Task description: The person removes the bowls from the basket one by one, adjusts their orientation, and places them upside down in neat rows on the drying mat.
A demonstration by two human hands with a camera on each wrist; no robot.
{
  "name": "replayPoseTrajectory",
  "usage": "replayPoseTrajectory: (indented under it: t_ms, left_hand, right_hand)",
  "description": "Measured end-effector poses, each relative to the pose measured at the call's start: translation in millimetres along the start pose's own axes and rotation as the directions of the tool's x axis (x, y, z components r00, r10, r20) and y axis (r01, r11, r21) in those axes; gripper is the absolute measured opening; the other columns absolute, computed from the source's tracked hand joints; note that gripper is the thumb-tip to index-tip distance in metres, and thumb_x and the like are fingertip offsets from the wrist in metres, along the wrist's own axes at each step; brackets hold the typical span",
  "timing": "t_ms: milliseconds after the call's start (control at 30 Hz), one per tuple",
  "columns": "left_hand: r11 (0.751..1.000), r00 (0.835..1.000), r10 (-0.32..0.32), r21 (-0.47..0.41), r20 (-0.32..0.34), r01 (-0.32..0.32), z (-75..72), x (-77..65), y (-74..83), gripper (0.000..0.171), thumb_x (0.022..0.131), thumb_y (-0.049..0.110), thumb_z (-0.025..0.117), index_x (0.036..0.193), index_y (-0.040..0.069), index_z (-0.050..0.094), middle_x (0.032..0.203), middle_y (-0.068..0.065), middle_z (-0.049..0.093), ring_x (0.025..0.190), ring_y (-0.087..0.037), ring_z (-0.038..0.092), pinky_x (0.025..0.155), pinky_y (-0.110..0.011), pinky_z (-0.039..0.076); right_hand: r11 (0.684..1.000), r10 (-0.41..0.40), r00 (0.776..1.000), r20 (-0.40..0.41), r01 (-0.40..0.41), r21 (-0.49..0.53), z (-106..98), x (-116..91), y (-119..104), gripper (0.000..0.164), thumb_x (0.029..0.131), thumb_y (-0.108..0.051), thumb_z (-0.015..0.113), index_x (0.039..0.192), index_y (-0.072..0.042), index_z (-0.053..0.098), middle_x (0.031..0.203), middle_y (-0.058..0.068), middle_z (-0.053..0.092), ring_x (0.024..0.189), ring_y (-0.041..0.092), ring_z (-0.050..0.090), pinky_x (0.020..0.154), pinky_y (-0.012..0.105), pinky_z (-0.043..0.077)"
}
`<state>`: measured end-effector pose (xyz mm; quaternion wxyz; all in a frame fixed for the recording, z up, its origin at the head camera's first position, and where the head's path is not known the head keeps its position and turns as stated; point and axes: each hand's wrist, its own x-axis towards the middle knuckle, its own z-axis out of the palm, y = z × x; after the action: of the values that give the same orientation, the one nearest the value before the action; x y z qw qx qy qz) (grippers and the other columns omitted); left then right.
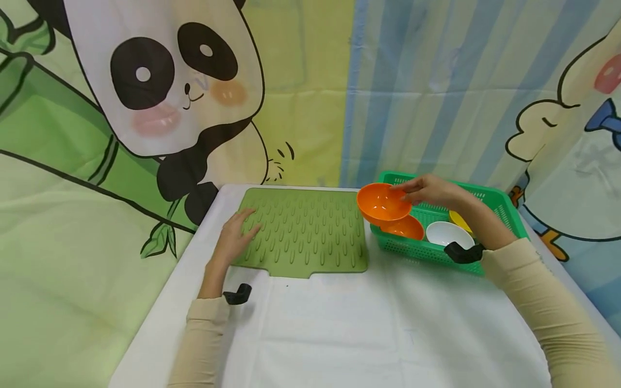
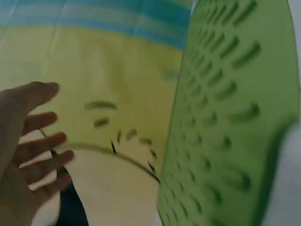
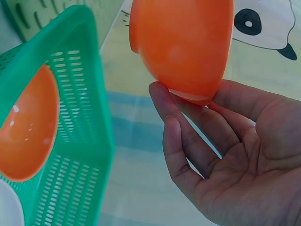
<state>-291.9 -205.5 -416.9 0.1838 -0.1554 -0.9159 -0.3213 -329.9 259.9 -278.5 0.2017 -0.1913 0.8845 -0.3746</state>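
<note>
My right hand [image 1: 433, 193] pinches the rim of an orange bowl [image 1: 380, 202], thumb on one side and fingers on the other, as the right wrist view [image 3: 235, 141] shows. That bowl hangs over the left end of a green basket [image 1: 407, 249]. Inside the basket lie a second orange bowl [image 1: 405, 228], a white bowl [image 1: 448, 234] and a yellow piece [image 1: 460, 220] partly covered by my forearm. My left hand [image 1: 233, 237], fingers spread and holding nothing, is over the left edge of a green drying mat [image 1: 305, 231]; whether it touches the mat, I cannot tell.
A white cloth [image 1: 330, 328] covers the table, with the mat at the back left and the basket at the back right. Behind them hangs a printed curtain [image 1: 310, 108] with a panda. The basket's raised walls stand beside the mat's right edge.
</note>
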Motion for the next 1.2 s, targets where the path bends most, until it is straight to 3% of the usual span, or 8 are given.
replayPoseTrajectory:
  t_ms: [67,167,233,333,433,633,867,1200]
  left_hand:
    - [0.970,0.963,0.240,0.062,-0.125,-0.234,11.0,18.9,39.4,0.054,0.084,0.021,0.069,0.130,0.000,0.049,0.129,-0.019,0.049,0.120,-0.034,0.045,0.100,-0.046,0.037]
    - [0.821,0.797,0.568,0.200,-0.206,-0.534,31.8,43.4,92.3,0.062,0.077,0.025,0.076,0.128,0.001,0.051,0.129,-0.016,0.050,0.120,-0.031,0.046,0.104,-0.039,0.035]
    - [0.711,0.681,0.702,0.268,-0.210,-0.650,49.4,56.6,118.1,0.068,0.071,0.029,0.080,0.127,0.002,0.051,0.130,-0.016,0.049,0.123,-0.030,0.043,0.106,-0.037,0.031]
    - [0.605,0.576,0.794,0.328,-0.193,-0.725,76.4,70.1,136.7,0.071,0.070,0.035,0.081,0.128,0.006,0.051,0.132,-0.016,0.046,0.126,-0.030,0.038,0.108,-0.036,0.028]
    - [0.575,0.533,0.818,0.343,-0.218,-0.743,98.5,75.7,136.7,0.074,0.068,0.036,0.082,0.129,0.008,0.050,0.133,-0.017,0.045,0.125,-0.032,0.039,0.107,-0.036,0.029]
    - [0.568,0.470,0.816,0.317,-0.336,-0.759,122.1,74.2,128.5,0.078,0.063,0.026,0.086,0.127,0.005,0.048,0.130,-0.017,0.048,0.123,-0.030,0.043,0.103,-0.035,0.036]
    - [0.534,0.377,0.827,0.370,-0.418,-0.760,135.8,72.2,127.3,0.060,0.076,0.022,0.078,0.125,0.003,0.050,0.125,-0.012,0.055,0.119,-0.025,0.049,0.098,-0.033,0.042]
    - [0.487,0.309,0.835,0.348,-0.455,-0.801,138.5,71.1,131.0,0.054,0.074,0.018,0.078,0.119,0.001,0.053,0.119,-0.013,0.059,0.114,-0.027,0.054,0.094,-0.033,0.045]
  right_hand:
    - [1.000,-0.005,1.000,-0.008,0.005,0.000,-1.3,0.7,-6.0,0.042,0.094,-0.014,0.055,0.134,-0.004,0.048,0.130,0.020,0.050,0.106,0.029,0.056,0.091,0.041,0.047]
    - [1.000,0.007,1.000,-0.024,-0.007,0.022,-1.2,3.5,-14.4,0.042,0.094,-0.014,0.055,0.134,-0.004,0.048,0.123,0.019,0.056,0.103,0.027,0.059,0.088,0.037,0.049]
    - [1.000,0.012,0.999,-0.032,-0.011,0.029,-0.3,5.4,-19.0,0.041,0.094,-0.013,0.055,0.133,-0.003,0.049,0.122,0.019,0.057,0.102,0.026,0.060,0.087,0.036,0.050]
    - [0.999,0.011,0.999,-0.050,-0.009,0.042,2.5,8.0,-22.8,0.039,0.093,-0.011,0.055,0.132,-0.004,0.051,0.123,0.020,0.056,0.101,0.026,0.060,0.085,0.035,0.051]
    - [0.999,-0.005,0.999,-0.046,0.008,0.054,5.8,9.9,-23.4,0.039,0.093,-0.011,0.056,0.131,-0.004,0.052,0.123,0.019,0.056,0.102,0.026,0.060,0.086,0.036,0.050]
    - [0.998,-0.023,1.000,-0.020,0.024,0.061,9.5,10.2,-22.9,0.039,0.093,-0.009,0.055,0.131,-0.004,0.051,0.122,0.019,0.057,0.103,0.027,0.060,0.087,0.036,0.050]
    - [0.996,-0.019,1.000,-0.010,0.020,0.086,13.8,9.5,-20.0,0.040,0.092,-0.006,0.055,0.132,-0.003,0.051,0.126,0.022,0.053,0.107,0.030,0.058,0.086,0.036,0.051]
    - [0.992,-0.011,1.000,-0.005,0.011,0.127,18.2,6.2,-16.7,0.039,0.093,-0.005,0.054,0.132,-0.002,0.050,0.132,0.022,0.047,0.109,0.033,0.055,0.092,0.044,0.045]
